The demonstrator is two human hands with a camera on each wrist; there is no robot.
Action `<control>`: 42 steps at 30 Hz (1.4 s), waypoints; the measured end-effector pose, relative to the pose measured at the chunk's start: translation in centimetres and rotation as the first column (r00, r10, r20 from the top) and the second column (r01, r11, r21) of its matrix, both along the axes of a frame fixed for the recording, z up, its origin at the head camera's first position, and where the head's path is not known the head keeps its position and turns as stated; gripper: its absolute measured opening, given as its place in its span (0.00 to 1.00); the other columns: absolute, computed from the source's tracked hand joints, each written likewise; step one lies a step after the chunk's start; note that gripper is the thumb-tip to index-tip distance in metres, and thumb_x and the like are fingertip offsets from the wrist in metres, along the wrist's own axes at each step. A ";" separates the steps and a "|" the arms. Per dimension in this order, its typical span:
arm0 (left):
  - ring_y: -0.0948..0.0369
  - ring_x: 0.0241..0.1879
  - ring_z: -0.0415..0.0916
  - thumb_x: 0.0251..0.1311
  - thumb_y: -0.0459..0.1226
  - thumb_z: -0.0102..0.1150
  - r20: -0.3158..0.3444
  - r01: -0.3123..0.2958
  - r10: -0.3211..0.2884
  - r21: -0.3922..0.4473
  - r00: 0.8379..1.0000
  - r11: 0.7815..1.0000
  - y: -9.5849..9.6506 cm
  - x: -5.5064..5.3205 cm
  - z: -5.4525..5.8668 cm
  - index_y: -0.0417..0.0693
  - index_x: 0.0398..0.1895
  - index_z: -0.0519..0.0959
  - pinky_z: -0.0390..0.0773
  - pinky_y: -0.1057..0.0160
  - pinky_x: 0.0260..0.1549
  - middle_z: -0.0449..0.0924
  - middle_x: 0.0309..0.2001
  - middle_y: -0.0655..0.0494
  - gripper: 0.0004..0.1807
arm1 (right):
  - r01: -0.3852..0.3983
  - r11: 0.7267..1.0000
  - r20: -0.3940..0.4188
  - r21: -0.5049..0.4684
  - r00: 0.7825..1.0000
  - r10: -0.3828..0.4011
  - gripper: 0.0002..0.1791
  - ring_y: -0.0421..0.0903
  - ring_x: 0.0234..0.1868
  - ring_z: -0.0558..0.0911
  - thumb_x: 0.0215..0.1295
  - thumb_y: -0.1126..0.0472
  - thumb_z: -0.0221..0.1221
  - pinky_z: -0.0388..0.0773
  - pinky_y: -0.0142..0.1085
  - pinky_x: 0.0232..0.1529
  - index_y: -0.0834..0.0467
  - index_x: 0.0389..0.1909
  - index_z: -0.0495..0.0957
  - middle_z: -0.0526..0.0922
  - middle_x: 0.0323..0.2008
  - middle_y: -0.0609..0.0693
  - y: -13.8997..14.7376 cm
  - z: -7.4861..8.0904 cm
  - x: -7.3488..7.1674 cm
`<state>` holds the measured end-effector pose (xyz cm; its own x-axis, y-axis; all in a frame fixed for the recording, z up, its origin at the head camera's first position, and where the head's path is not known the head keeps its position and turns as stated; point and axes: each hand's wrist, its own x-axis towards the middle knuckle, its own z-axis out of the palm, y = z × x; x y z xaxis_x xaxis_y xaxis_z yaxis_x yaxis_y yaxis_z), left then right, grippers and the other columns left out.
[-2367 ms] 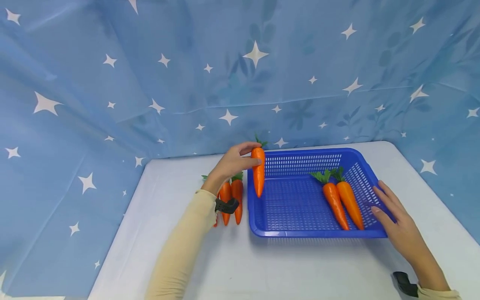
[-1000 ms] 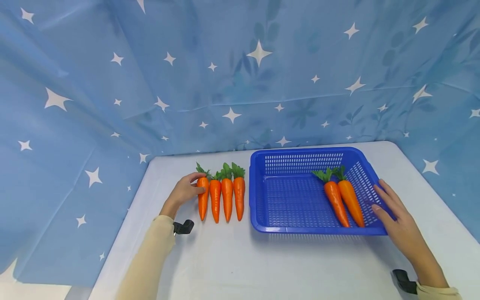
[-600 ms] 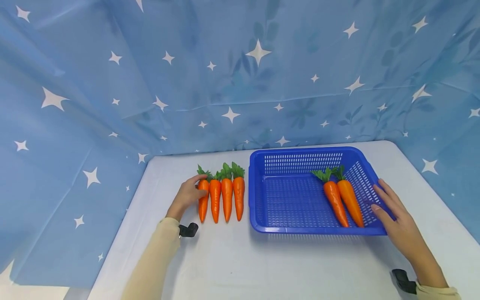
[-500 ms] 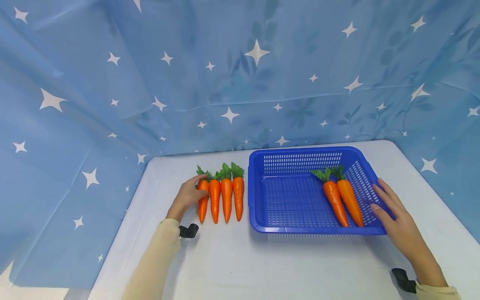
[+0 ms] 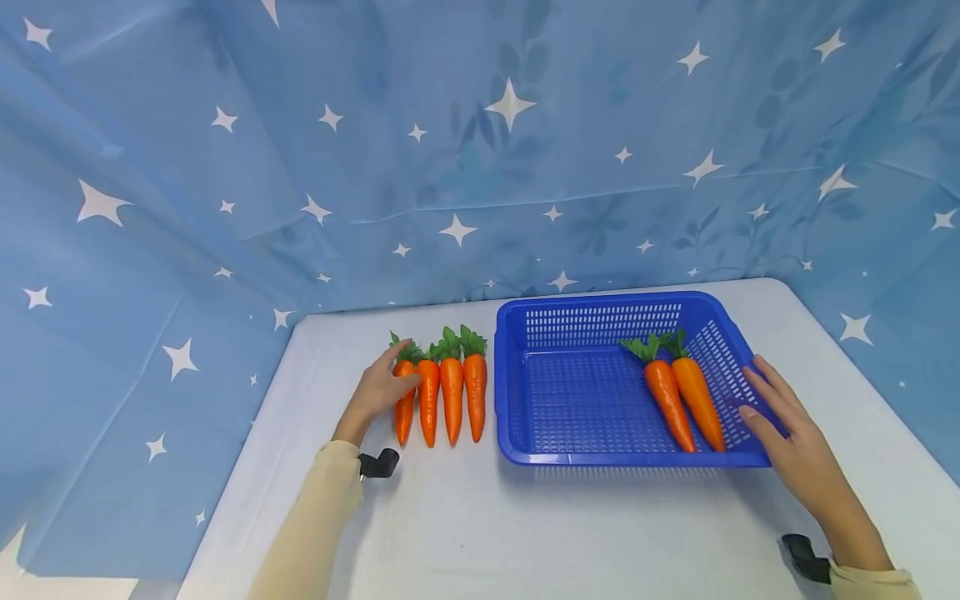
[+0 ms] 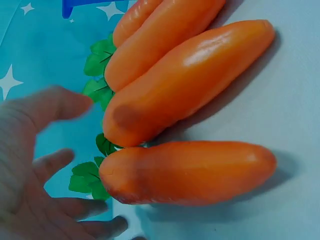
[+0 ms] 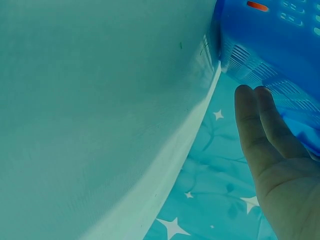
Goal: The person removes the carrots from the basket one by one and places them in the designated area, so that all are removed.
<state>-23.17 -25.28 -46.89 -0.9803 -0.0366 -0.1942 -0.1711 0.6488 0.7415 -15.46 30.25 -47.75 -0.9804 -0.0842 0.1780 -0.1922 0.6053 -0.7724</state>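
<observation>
Several orange carrots with green leafy tops lie side by side on the white table, left of the blue basket. My left hand (image 5: 381,385) hovers over the leftmost carrot (image 5: 404,404), close to its leafy end. In the left wrist view the thumb and fingers are spread, and that carrot (image 6: 187,172) lies on the cloth with nothing gripping it. My right hand (image 5: 802,450) is at the right side of the blue basket (image 5: 641,459), its thumb overlapping the rim. Seen from the right wrist, two straight fingers (image 7: 250,125) lie along the basket's outer wall.
Inside the basket, toward its right wall, lie two carrots: a redder one (image 5: 670,406) and a lighter orange one (image 5: 699,404). Behind the table (image 5: 480,533) hangs a blue curtain (image 5: 450,167) with white stars.
A carrot held by my left hand above the basket's left edge was carried left and laid at the row's left end. The fingers then let go. My right hand stayed put.
</observation>
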 end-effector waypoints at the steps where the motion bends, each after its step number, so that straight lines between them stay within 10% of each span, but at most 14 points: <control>1: 0.43 0.74 0.48 0.63 0.48 0.56 -0.010 0.004 -0.004 0.006 1.000 1.000 0.1 0.0 0.1 0.68 0.76 0.54 0.54 0.32 0.65 0.46 0.77 0.48 0.38 | 0.000 1.000 0.001 0.001 1.000 0.000 0.33 0.52 0.77 0.34 0.77 0.55 0.46 0.33 0.73 0.62 0.49 0.78 0.47 0.36 0.79 0.44 0.0 0.0 0.0; 9: 0.48 0.76 0.24 0.60 0.64 0.53 -0.114 0.020 -0.008 0.107 0.993 0.994 2.0 -1.2 1.4 0.90 0.72 0.37 0.38 0.25 0.63 0.25 0.78 0.61 0.44 | 0.001 1.000 0.005 -0.004 1.000 -0.001 0.33 0.53 0.77 0.34 0.77 0.55 0.46 0.34 0.73 0.62 0.49 0.78 0.47 0.36 0.79 0.44 -0.1 0.2 0.1; 20: 0.59 0.77 0.32 0.63 0.65 0.48 -0.136 0.121 -0.082 0.307 0.987 0.944 6.4 -2.7 5.1 0.90 0.72 0.34 0.42 0.34 0.69 0.30 0.75 0.79 0.42 | 0.002 1.000 0.018 0.003 1.000 -0.002 0.33 0.57 0.77 0.34 0.77 0.54 0.46 0.35 0.74 0.62 0.49 0.78 0.46 0.36 0.79 0.45 -0.2 0.1 0.1; 42: 0.60 0.76 0.45 0.58 0.72 0.42 -0.191 0.242 -0.177 0.407 0.966 0.881 15.1 -4.9 8.5 0.89 0.72 0.38 0.48 0.40 0.70 0.45 0.77 0.66 0.41 | 0.011 1.000 0.007 -0.003 1.000 -0.011 0.33 0.56 0.77 0.35 0.77 0.54 0.46 0.35 0.74 0.62 0.48 0.78 0.47 0.36 0.79 0.44 -0.2 0.0 0.2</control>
